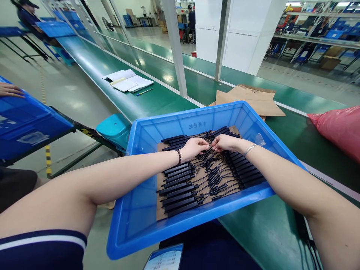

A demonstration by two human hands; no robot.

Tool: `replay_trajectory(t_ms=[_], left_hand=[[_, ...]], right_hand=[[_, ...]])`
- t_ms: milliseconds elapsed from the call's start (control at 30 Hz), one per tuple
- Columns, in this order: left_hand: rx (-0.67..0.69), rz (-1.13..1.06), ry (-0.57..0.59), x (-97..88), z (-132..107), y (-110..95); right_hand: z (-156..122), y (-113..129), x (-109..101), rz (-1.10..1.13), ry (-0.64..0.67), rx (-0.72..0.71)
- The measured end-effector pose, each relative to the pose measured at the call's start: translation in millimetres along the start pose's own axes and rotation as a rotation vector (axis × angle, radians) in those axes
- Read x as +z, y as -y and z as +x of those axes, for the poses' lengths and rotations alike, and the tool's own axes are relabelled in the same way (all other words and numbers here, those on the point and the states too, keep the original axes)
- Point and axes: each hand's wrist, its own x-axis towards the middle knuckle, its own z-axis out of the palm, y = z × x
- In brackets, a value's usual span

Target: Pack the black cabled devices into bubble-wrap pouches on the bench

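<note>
Both hands reach into a blue plastic crate, over rows of slim black bar-shaped devices with short cables. My left hand, wearing a dark bead bracelet, has thumb and fingers pinched together above the cable ends. Close beside it, my right hand is also pinched, near the far part of the right row. What sits between the fingertips is too small to make out, perhaps a thin cable. Black devices lie side by side at the left, others at the right. Their black cables meet in the middle, on a cardboard sheet.
The crate rests on a green conveyor. An open notebook and a pen lie further along. Flat cardboard and a red bag are beyond the crate. At left stands another blue crate with a person's hand on it.
</note>
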Motion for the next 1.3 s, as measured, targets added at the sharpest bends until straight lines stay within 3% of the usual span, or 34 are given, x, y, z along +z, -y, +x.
replay_trajectory(t_ms=[167,300,467,600,733,1033,1300], left_hand=[[-0.001,0.151,0.015,-0.2,-1,-4],[0.136,0.384,0.013,-3.8,-6,-7],[0.224,0.711,0.211,-5.0,-20,-19],[0.181,0.802,0.33,-0.6,-34,-27],[0.117,0.855,0.502,10.7,-52,-21],[0.002,0.946,0.654,25.4,-78,-4],[-0.211,0.733,0.611,34.3,-86,9]], right_hand=[[-1,5,-7,-0.052,-0.085,-0.027],[3,2,-12,-0.104,-0.129,-0.067],[12,-5,-15,-0.163,-0.152,-0.124],[13,-8,-16,-0.2,-0.154,-0.151],[12,-7,-15,-0.227,-0.142,-0.165],[4,0,-8,-0.275,-0.06,-0.198],[0,6,-3,-0.356,0.019,-0.216]])
